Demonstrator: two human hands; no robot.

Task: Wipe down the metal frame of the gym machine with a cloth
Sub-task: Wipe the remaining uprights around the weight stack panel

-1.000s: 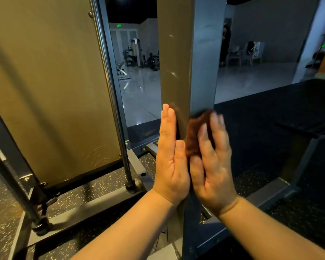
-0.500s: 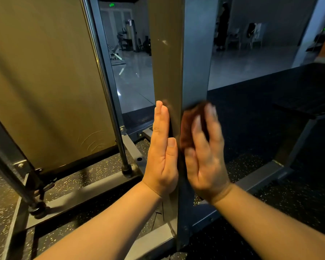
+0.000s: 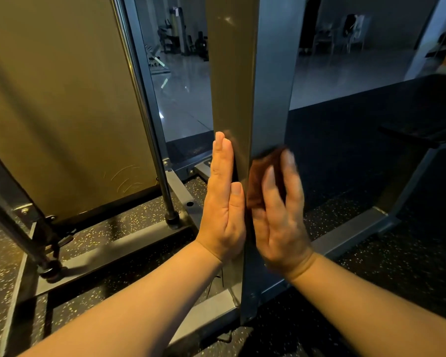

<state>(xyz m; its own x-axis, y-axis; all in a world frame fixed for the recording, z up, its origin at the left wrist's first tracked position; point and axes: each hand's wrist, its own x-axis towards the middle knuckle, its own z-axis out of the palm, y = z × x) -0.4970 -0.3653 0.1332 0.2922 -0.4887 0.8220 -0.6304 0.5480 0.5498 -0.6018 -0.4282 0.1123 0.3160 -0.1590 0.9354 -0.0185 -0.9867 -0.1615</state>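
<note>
A square grey metal upright [image 3: 252, 73] of the gym machine stands right in front of me. My left hand [image 3: 223, 202] lies flat against its left face, fingers straight and pointing up. My right hand [image 3: 278, 215] presses a small brown cloth [image 3: 260, 176] against the right face with straight fingers; the hand is motion-blurred. Most of the cloth is hidden behind the fingers. The upright meets a base rail [image 3: 206, 313] on the floor below my wrists.
A large tan panel [image 3: 57, 99] and a thin chrome guide rod [image 3: 144, 112] stand at the left. Grey floor rails [image 3: 350, 235] run over speckled black rubber flooring. A dark bench pad [image 3: 417, 135] sits at the right. Distant gym equipment [image 3: 180, 34] fills the back room.
Both hands have slid down the upright together with the cloth, and my view has tilted lower, showing more of the base rail and floor.
</note>
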